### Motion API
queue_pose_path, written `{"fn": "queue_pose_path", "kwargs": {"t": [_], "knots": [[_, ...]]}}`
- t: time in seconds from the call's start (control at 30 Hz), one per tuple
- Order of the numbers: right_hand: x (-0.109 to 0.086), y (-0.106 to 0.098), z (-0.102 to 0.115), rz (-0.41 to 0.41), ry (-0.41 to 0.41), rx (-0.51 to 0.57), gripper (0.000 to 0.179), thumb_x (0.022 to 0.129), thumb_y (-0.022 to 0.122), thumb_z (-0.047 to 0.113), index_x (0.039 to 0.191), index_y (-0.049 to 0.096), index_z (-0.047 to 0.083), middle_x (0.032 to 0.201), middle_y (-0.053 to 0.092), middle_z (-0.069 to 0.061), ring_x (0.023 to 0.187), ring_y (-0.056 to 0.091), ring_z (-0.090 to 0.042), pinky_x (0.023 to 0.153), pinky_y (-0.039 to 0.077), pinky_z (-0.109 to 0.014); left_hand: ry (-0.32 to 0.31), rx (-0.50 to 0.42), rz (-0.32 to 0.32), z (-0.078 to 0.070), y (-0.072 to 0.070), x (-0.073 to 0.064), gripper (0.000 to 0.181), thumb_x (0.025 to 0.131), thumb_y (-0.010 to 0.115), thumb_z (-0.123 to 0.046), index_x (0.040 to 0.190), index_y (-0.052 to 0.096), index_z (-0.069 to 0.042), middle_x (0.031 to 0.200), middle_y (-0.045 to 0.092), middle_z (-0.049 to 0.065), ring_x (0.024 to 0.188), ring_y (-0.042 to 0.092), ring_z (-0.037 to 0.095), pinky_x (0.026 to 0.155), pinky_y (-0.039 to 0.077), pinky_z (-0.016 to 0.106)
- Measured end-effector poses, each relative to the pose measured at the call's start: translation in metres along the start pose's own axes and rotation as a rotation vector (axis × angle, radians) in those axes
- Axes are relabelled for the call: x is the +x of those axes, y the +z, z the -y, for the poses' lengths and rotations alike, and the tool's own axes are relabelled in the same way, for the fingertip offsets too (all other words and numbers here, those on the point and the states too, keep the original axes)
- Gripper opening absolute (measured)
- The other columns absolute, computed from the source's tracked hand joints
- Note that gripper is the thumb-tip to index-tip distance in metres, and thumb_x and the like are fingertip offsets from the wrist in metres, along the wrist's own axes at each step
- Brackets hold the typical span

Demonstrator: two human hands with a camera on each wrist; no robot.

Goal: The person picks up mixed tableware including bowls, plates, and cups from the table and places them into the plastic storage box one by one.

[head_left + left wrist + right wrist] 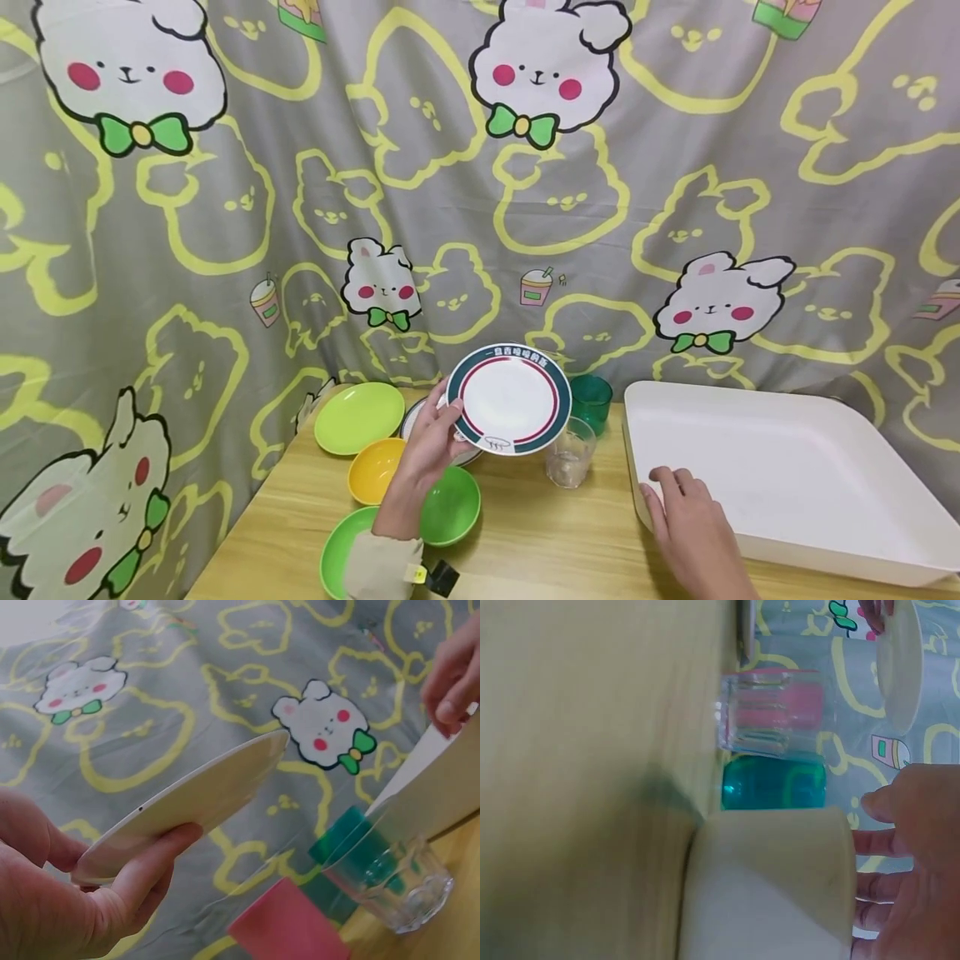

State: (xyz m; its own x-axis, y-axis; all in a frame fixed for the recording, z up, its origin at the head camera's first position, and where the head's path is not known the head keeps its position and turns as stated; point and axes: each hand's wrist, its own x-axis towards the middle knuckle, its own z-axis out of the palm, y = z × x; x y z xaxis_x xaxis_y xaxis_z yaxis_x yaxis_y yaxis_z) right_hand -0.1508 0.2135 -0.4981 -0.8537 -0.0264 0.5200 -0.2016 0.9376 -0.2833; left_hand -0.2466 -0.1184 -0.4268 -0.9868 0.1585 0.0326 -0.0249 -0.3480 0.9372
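My left hand (pixel 423 450) pinches a round white plate (pixel 513 404) by its left edge, thumb on the face and fingers beneath. The plate has a dark teal border, a red ring and lettering. It is tilted and held above the table; its pale underside shows in the left wrist view. At the left end of a large white tray (pixel 795 475) is my right hand (pixel 693 525), holding nothing. Its fingers are loosely bent over the tray's near left rim; whether they touch it I cannot tell. Another white plate (pixel 412 414) lies partly hidden behind my left hand.
Left on the wooden table are a lime plate (pixel 360 417), a yellow bowl (pixel 373 471), a green bowl (pixel 453 508) and another green dish (pixel 337 550). Between plate and tray stand a clear glass (pixel 570 458), a teal cup (pixel 594 404) and a pink cup (pixel 289 926). A patterned curtain (pixel 450 208) hangs behind.
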Motion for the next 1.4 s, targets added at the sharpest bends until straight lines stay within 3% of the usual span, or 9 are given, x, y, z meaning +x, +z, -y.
{"fn": "queue_pose_path", "kwargs": {"t": [0.1, 0.2, 0.37, 0.53, 0.77, 0.93, 1.07, 1.27, 1.4], "knots": [[0.006, -0.003, -0.001, -0.053, -0.016, 0.051, 0.024, 0.099, 0.068, 0.017, 0.115, 0.064, 0.0, 0.101, 0.064, -0.014, 0.087, 0.062, -0.037, 0.065, 0.053, -0.057, -0.018, -0.001, 0.015, 0.004, 0.003, 0.0, 0.053, 0.11, 0.037, -0.007, 0.162, 0.024, -0.012, 0.136, 0.053, 0.028, 0.098, 0.067, 0.02, 0.077, 0.062, 0.039], [0.016, -0.007, 0.001, -0.049, -0.026, 0.097, 0.034, 0.1, 0.067, 0.018, 0.127, 0.061, -0.002, 0.111, 0.065, -0.016, 0.094, 0.063, -0.036, 0.072, 0.055, -0.057, -0.03, -0.002, 0.028, 0.006, 0.006, 0.0, 0.053, 0.111, 0.037, -0.008, 0.162, 0.023, -0.013, 0.142, 0.05, 0.029, 0.102, 0.066, 0.021, 0.081, 0.062, 0.041], [0.035, -0.014, 0.005, 0.038, -0.02, 0.175, 0.05, 0.104, 0.063, 0.023, 0.144, 0.049, -0.003, 0.126, 0.061, -0.02, 0.106, 0.062, -0.036, 0.082, 0.056, -0.058, -0.042, -0.015, 0.056, 0.011, 0.011, 0.0, 0.054, 0.112, 0.038, -0.011, 0.163, 0.022, -0.014, 0.145, 0.046, 0.028, 0.107, 0.064, 0.021, 0.084, 0.061, 0.045], [0.055, -0.018, 0.01, 0.11, -0.022, 0.235, 0.059, 0.107, 0.057, 0.029, 0.152, 0.039, -0.004, 0.136, 0.056, -0.025, 0.114, 0.061, -0.041, 0.09, 0.054, -0.062, -0.049, -0.057, 0.084, 0.018, 0.017, 0.001, 0.054, 0.112, 0.038, -0.012, 0.163, 0.023, -0.015, 0.147, 0.045, 0.027, 0.11, 0.064, 0.022, 0.085, 0.061, 0.046], [0.081, -0.017, 0.02, 0.186, -0.007, 0.346, 0.069, 0.107, 0.055, 0.036, 0.155, 0.031, -0.006, 0.146, 0.047, -0.028, 0.117, 0.06, -0.041, 0.09, 0.057, -0.056, -0.068, -0.072, 0.089, 0.026, 0.026, 0.0, 0.053, 0.111, 0.042, -0.012, 0.162, 0.028, -0.014, 0.138, 0.053, 0.023, 0.101, 0.065, 0.019, 0.076, 0.063, 0.037], [0.095, -0.013, 0.027, 0.226, 0.02, 0.409, 0.072, 0.106, 0.057, 0.037, 0.155, 0.03, -0.009, 0.138, 0.052, -0.028, 0.113, 0.061, -0.038, 0.089, 0.058, -0.052, -0.072, -0.061, 0.098, 0.03, 0.031, -0.002, 0.053, 0.11, 0.042, -0.009, 0.161, 0.028, -0.013, 0.143, 0.051, 0.025, 0.102, 0.065, 0.021, 0.074, 0.063, 0.039], [0.102, -0.012, 0.031, 0.266, 0.05, 0.454, 0.07, 0.106, 0.058, 0.036, 0.154, 0.033, -0.008, 0.14, 0.054, -0.029, 0.119, 0.059, -0.04, 0.097, 0.054, -0.055, -0.08, -0.055, 0.101, 0.033, 0.034, -0.004, 0.052, 0.11, 0.041, -0.008, 0.16, 0.029, -0.012, 0.143, 0.052, 0.025, 0.101, 0.066, 0.022, 0.073, 0.063, 0.04], [0.105, -0.014, 0.032, 0.319, 0.102, 0.505, 0.06, 0.105, 0.06, 0.022, 0.149, 0.036, -0.011, 0.138, 0.055, -0.033, 0.12, 0.06, -0.041, 0.101, 0.052, -0.056, -0.074, -0.04, 0.109, 0.036, 0.038, -0.004, 0.051, 0.109, 0.041, -0.007, 0.159, 0.031, -0.013, 0.134, 0.056, 0.025, 0.095, 0.068, 0.021, 0.068, 0.063, 0.036], [0.107, -0.015, 0.033, 0.348, 0.131, 0.505, 0.059, 0.103, 0.058, 0.012, 0.15, 0.033, -0.014, 0.139, 0.053, -0.036, 0.12, 0.06, -0.042, 0.1, 0.052, -0.056, -0.075, -0.042, 0.111, 0.037, 0.04, -0.004, 0.05, 0.11, 0.04, -0.006, 0.158, 0.031, -0.014, 0.139, 0.054, 0.025, 0.098, 0.068, 0.022, 0.068, 0.063, 0.036]]}}
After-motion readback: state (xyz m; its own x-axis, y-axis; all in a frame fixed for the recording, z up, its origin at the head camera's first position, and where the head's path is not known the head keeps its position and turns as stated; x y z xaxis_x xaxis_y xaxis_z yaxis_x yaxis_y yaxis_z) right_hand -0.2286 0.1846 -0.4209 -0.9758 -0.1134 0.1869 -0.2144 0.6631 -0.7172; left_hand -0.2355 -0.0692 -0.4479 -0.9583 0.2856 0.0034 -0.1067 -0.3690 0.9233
